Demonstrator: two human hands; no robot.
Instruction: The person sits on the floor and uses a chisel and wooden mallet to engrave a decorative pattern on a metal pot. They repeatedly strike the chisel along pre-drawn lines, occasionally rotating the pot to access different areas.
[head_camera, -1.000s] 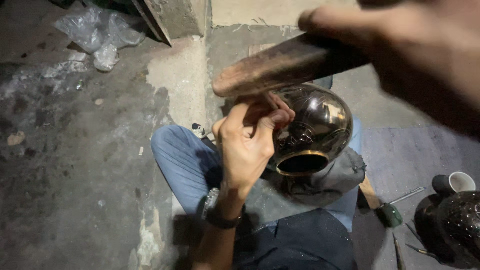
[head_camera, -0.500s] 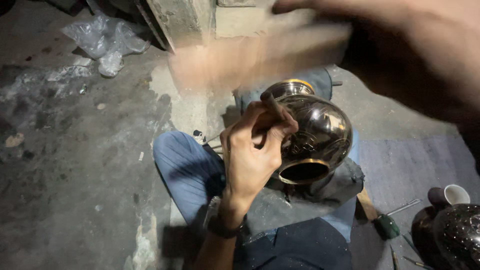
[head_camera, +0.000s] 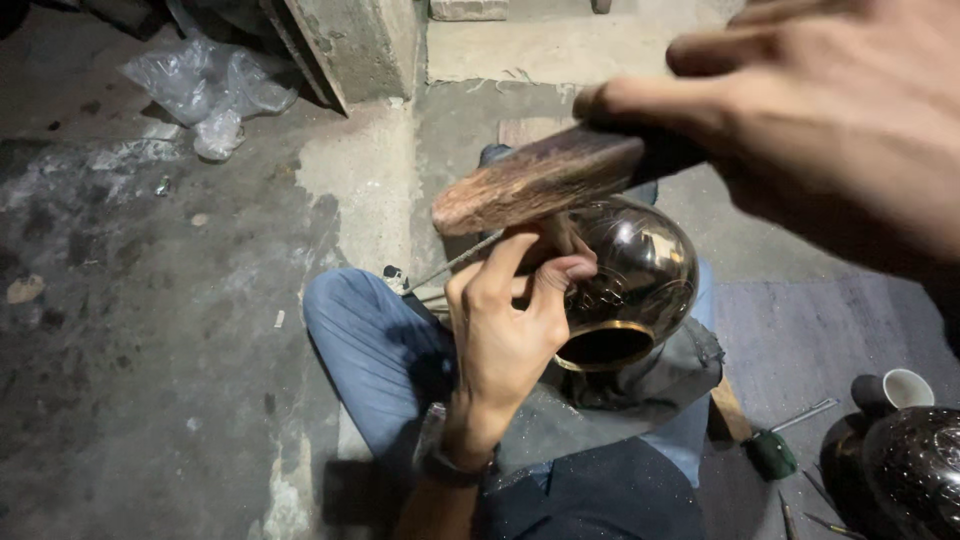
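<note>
The dark, shiny metal pot (head_camera: 640, 275) lies tipped on the person's lap, its brass-rimmed mouth facing down toward the camera, long axis running up and away. The left hand (head_camera: 505, 330) sits just beside it on its left flank, grip closed around a thin chisel (head_camera: 553, 237) pressed against the pot's shoulder. Above, the right hand (head_camera: 820, 120) has its grip closed on a worn wooden mallet (head_camera: 540, 180), its head directly over the chisel's top

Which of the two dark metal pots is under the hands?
The pot in the lap, mouth toward the camera, touched by the left hand. The other pot stands untouched at bottom right.
</note>
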